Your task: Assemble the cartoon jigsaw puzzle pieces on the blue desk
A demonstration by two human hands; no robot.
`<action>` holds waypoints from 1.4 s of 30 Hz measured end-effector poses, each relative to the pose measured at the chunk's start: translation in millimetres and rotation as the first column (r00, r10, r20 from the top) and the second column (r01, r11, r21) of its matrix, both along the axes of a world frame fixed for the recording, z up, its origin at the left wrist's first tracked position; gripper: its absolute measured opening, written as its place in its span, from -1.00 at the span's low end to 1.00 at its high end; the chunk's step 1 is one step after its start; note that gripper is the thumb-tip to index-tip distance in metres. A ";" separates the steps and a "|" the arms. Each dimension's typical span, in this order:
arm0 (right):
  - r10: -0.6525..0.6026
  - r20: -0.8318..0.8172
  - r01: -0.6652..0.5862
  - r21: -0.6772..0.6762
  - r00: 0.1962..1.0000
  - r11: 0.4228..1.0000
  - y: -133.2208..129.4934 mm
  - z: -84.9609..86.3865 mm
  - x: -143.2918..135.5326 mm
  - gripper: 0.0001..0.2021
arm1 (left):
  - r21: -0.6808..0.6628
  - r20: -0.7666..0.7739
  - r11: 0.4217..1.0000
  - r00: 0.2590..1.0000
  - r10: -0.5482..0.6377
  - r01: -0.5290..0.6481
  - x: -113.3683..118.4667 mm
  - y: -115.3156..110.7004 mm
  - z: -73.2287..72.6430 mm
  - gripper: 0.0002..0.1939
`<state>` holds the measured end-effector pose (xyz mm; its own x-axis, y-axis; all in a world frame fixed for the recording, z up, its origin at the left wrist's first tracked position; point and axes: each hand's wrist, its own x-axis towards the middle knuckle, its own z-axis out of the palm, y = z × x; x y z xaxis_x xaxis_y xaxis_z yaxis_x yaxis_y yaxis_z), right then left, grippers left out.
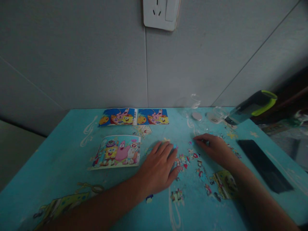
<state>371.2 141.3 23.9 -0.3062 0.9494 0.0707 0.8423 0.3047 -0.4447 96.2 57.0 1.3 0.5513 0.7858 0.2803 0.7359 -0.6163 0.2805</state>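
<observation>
My left hand (158,166) lies flat on the turquoise table cover with its fingers apart, at the left edge of a partly joined jigsaw section (183,161). A small bluish piece shows by its index fingertip. To the right, my right hand (213,147) has thumb and forefinger pinched together at a small pink and purple puzzle piece (191,143); its other fingers are curled. More joined pieces (201,175) run down below the right hand. A small cluster of pieces (177,195) sits nearer to me, and a dark piece (149,198) is partly under my left wrist.
A cartoon picture card (120,152) lies left of my left hand; two blue cards (117,116) are by the wall. Clear plastic cups (220,114), a round lid (196,116) and a tilted bottle (251,107) stand at back right. A black flat object (264,165) lies right.
</observation>
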 end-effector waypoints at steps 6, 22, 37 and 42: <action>-0.022 0.001 0.022 0.026 1.000 0.999 2.2 -2.8 5.5 -0.74 | 0.018 -0.011 1.000 1.000 -0.005 0.005 -1.0 -1.1 -4.2 -0.47; 0.003 0.008 -0.003 0.022 1.000 1.000 3.5 -4.9 7.5 -0.77 | 0.027 -0.023 1.000 1.000 -0.011 0.012 -1.0 -1.7 -3.0 -0.47; 0.059 0.005 -0.059 0.043 0.998 0.997 -7.9 -7.2 -19.6 -0.81 | 0.007 -0.025 1.000 0.999 -0.019 0.019 -1.9 -0.6 -3.7 -0.47; 0.082 -0.077 -0.081 0.012 0.994 0.997 -5.0 -7.8 -11.4 -0.71 | 0.007 -0.027 1.000 0.999 -0.025 0.026 -2.4 -0.3 -4.1 -0.48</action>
<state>359.7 136.3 16.1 -0.3757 0.9207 0.1053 0.7778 0.3750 -0.5043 93.8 56.8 -2.8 0.5786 0.7694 0.2706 0.7271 -0.6369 0.2562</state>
